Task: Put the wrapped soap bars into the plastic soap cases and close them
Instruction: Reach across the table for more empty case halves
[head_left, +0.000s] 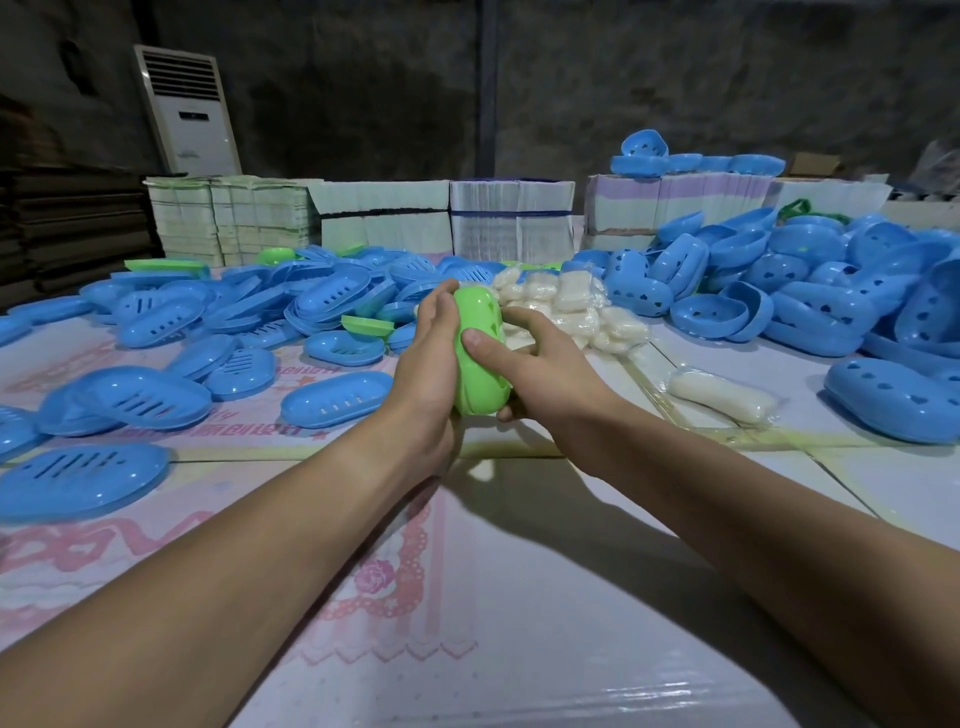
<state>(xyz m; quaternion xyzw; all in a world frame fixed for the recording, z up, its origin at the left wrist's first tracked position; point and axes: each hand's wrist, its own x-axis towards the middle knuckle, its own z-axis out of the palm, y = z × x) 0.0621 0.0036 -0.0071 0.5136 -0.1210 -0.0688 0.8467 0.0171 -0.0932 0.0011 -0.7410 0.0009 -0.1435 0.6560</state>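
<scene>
— What's over on the left side?

— A spread of blue slotted trays (136, 399) lying loose on the tabletop (519, 597), which is covered in a pink-printed sheet. Further back they pile up thicker, with a couple of green pieces (368, 326) mixed in. Behind that pile stand bundles of flat printed cartons (234, 218), and a tall white air conditioner (189, 109) leans by the wall.

— And the person in the middle?

— Both bare forearms reach forward. The left hand (428, 364) lies flat against the left side of a green soap case (480, 353), fingers straight and pressing on it. The case is held up off the tabletop, standing on its long edge between the two hands. It looks closed, the two halves together.

— The other hand?

— The right hand (540, 374) grips the case from the right, thumb laid across the front face, fingers curled round behind and under it.

— Can you see soap inside?

— No, I can't tell what's in it.

— What's to the right of them?

— Just behind the hands, a heap of wrapped soap bars (566, 312), pale and in clear film. One single wrapped bar (719, 397) lies apart, nearer the right. Past that, a big mound of blue lids with heart-shaped holes (831, 291), and a few more perched on the carton stacks at the back.
</scene>
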